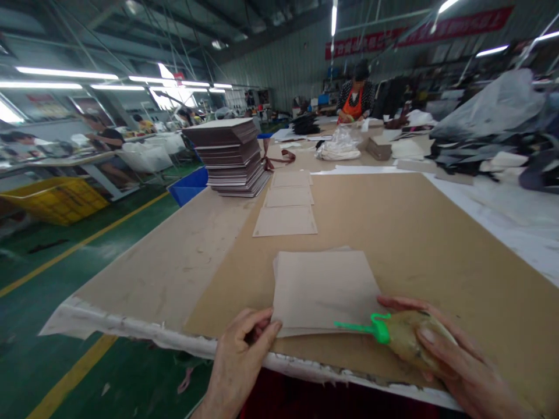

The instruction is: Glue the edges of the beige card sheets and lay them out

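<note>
— Where are the sheets (325, 288)?
— At the near edge of the brown table (437, 233); left hand (242, 355) pinches them, right hand (458, 358) fingers wrap a bottle (408, 342).
— The room?
— Workshop hall, green floor (87, 250).

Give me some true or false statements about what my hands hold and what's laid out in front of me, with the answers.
1. The right hand holds a bottle with a green nozzle. True.
2. The left hand holds scissors. False: it grips the near left corner of the sheet stack.
3. Three single sheets lie in a row beyond the sheet stack. True.
4. The dark pile of boards stands on the right. False: it stands at the far left, beside the single sheets.
</note>
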{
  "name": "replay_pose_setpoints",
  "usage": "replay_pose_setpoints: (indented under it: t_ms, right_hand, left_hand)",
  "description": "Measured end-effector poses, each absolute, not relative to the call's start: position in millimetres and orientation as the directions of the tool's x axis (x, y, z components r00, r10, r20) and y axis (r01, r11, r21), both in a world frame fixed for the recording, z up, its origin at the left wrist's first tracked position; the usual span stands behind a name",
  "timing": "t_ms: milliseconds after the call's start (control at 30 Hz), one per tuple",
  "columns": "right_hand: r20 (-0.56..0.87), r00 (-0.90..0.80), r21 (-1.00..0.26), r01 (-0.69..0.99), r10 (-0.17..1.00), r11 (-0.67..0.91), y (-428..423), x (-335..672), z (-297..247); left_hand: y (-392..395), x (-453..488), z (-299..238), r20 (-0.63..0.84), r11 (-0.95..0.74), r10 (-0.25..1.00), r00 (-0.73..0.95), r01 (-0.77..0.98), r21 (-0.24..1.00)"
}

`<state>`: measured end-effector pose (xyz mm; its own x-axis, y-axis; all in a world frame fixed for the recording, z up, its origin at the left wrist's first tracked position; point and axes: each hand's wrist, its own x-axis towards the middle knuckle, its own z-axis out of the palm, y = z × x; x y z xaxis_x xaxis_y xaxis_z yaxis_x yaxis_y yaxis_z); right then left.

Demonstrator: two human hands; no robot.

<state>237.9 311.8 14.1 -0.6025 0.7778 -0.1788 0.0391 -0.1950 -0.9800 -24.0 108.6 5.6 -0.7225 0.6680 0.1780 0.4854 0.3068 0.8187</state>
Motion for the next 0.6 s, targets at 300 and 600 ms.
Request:
replay_pose_setpoints:
  t_ms: [300, 600]
  right_hand:
    - [-0.121, -0.582, -0.993, 0.065, 0.804, -0.102, 312.4, 238.2, 13.7]
    - [-0.103, -0.608, -0.947, -0.182, 0.787, -0.265, 305.6, 238.1, 23.0]
  left_hand:
    - [108.9, -28.1, 10.5, 0.109, 0.326, 0.678, -0.727, 0.430, 0.842]
    - [104.9, -33.2, 17.2, -0.058, 0.320, 0.625, -0.779, 0.188, 0.928]
